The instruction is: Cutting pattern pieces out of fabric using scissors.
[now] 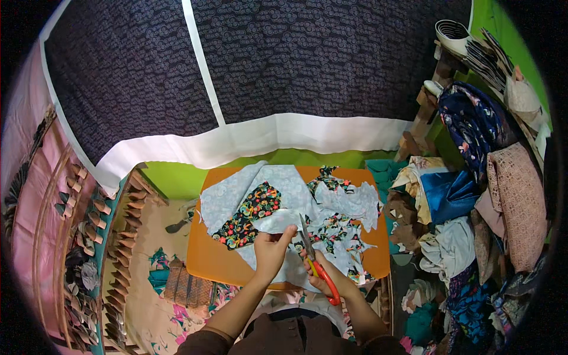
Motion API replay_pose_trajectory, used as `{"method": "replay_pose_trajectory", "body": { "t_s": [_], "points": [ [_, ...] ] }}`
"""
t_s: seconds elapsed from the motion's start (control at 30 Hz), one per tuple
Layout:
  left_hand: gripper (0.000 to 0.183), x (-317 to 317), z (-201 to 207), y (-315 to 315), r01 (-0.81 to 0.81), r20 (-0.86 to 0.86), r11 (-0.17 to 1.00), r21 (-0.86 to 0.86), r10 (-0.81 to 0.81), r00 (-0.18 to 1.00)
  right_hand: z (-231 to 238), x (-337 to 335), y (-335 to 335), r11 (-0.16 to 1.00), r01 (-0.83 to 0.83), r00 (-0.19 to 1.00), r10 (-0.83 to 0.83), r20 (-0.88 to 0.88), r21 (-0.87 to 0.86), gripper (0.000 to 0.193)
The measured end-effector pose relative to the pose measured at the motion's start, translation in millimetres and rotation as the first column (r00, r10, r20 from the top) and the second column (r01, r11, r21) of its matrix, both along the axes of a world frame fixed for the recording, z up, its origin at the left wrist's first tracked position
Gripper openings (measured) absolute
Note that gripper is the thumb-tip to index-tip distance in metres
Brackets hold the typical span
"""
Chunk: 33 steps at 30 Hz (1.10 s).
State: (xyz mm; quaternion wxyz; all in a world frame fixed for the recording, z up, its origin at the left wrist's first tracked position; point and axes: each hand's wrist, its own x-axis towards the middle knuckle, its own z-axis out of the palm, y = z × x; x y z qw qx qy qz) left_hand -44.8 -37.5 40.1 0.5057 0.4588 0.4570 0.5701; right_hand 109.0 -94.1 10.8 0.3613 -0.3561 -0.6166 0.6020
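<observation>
I have the floral cloth (260, 204) on the middle and left of the orange surface (204, 260), its dark printed face showing in one part and its pale reverse turned up over the rest. My left hand (271, 251), above the middle of the surface, has thumb and fingers drawn together on what looks like a pale flap of that cloth. My right hand (336, 273), over the near edge of the surface, is wrapped around the handles of the scissors (326, 279), blades pointing toward the far side; I can't tell whether they are parted. Ragged cloth pieces (361, 204) lie along the right part of the surface.

I judge this cloth light, thin and limp: it creases and folds over readily, and it would sag away from any single pinch. It may slide a little on the smooth-looking surface. The best hold seems to be a flat pinch near an edge, fingertips clear of the blades, with the cloth drawn lightly taut. The narrow, ragged strips look likeliest to fray or tear; the scissors feel best gripped by their loops.
</observation>
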Motion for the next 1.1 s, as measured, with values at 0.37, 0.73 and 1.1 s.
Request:
{"method": "replay_pose_trajectory", "body": {
  "t_s": [0.37,0.73,1.1],
  "points": [
    [0.038,13.3,7.5,-8.8,0.068,0.071,0.997,0.044,-0.071,0.995,6.9,-0.2,-6.6,0.834,0.018,0.928,-0.219,-0.301,-0.551,0.074],
    [0.043,28.7,15.8,-1.8,0.101,0.050,0.994,0.053,-0.103,0.993,13.1,19.2,-6.1,0.842,0.057,0.937,-0.231,-0.264,-0.537,0.091],
    [0.047,24.5,23.0,14.5,0.110,0.037,0.994,0.014,-0.111,0.993,19.2,21.6,11.3,0.946,0.093,0.961,-0.167,-0.222,-0.311,0.074]
  ]
}}
